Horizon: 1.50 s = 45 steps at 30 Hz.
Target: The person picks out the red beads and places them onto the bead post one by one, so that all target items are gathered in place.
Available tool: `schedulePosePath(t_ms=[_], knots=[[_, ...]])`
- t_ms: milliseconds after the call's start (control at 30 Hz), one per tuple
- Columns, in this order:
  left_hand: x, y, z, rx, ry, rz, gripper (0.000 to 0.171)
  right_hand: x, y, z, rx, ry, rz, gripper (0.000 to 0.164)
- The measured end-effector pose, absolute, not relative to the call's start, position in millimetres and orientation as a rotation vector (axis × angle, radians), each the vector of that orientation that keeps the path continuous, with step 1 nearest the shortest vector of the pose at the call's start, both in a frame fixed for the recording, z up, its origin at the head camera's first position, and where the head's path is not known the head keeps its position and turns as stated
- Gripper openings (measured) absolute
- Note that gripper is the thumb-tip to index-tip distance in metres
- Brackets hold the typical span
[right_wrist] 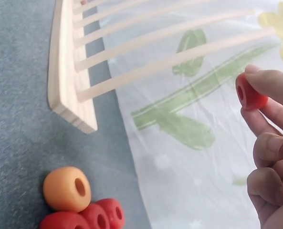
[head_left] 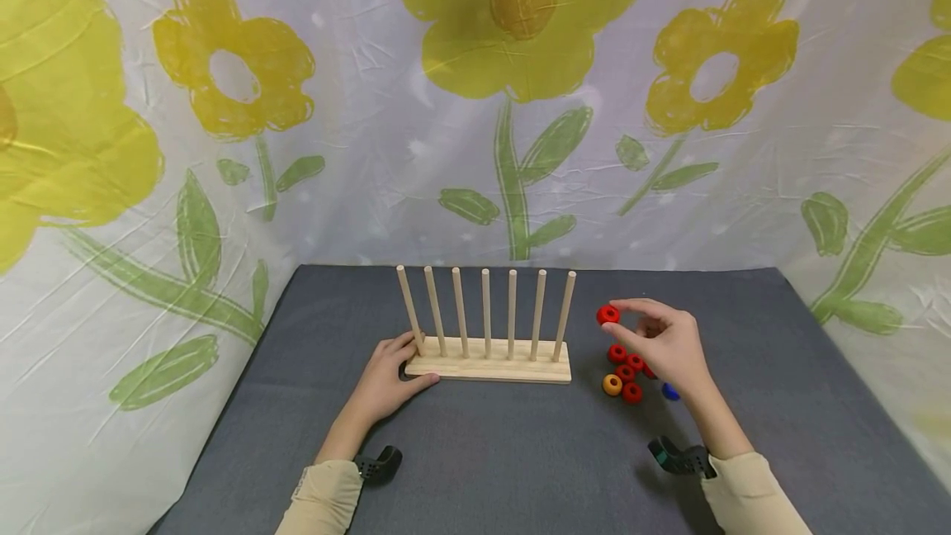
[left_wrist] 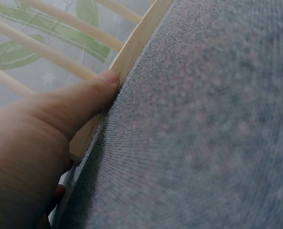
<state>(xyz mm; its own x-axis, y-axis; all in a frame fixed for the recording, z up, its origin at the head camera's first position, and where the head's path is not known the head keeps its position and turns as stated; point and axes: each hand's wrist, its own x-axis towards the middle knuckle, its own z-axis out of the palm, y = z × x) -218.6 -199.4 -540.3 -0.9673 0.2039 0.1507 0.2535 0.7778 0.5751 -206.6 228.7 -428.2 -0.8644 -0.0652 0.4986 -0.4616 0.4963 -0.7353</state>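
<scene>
- Head view: the right hand (head_left: 664,341) is holding one red bead (head_left: 607,315) in the air, just beyond the right end of a wooden rack (head_left: 490,368). Its foremost fingers are pinching the bead from opposite sides; the others are curling toward the palm.
- The left hand (head_left: 386,378) is gripping the rack's left end, its fingers reaching round the base front and back.
- The rack is standing on the dark counter (head_left: 505,452), its long axis running left to right, its seven pegs (head_left: 486,312) pointing upward. No bead is sitting on any peg.
- In the right wrist view, the pinched bead is turning one mouth of its hole toward the base's side, so the hole's axis is looking nearer upright than flat; I cannot tell its exact tilt.
- Below the right hand, several loose red beads (head_left: 632,393) are lying near an orange bead (head_left: 612,385) and a blue bead (head_left: 670,391).
- The step in hand seems to be threading, at its very start; the next move is probably calling for lining the hole up above a peg while the rack is being steadied.
</scene>
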Motion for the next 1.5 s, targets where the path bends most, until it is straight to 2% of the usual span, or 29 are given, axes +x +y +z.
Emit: schedulePosePath(t_ms=[800, 1133, 1500], knots=[[-220.3, -199.0, -538.4, -0.382, -2.882, -0.951, 0.076, -225.1, 222.3, -415.8, 0.490, -2.301, 1.322, 0.029], [-219.6, -199.8, -539.0, -0.383, -2.879, -0.946, 0.076, -226.2, 220.5, -411.5, 0.489, -2.280, 1.341, 0.034], [-219.2, -199.3, -540.3, -0.374, -2.883, -0.954, 0.076, -225.6, 214.7, -399.1, 0.493, -2.277, 1.348, 0.029]])
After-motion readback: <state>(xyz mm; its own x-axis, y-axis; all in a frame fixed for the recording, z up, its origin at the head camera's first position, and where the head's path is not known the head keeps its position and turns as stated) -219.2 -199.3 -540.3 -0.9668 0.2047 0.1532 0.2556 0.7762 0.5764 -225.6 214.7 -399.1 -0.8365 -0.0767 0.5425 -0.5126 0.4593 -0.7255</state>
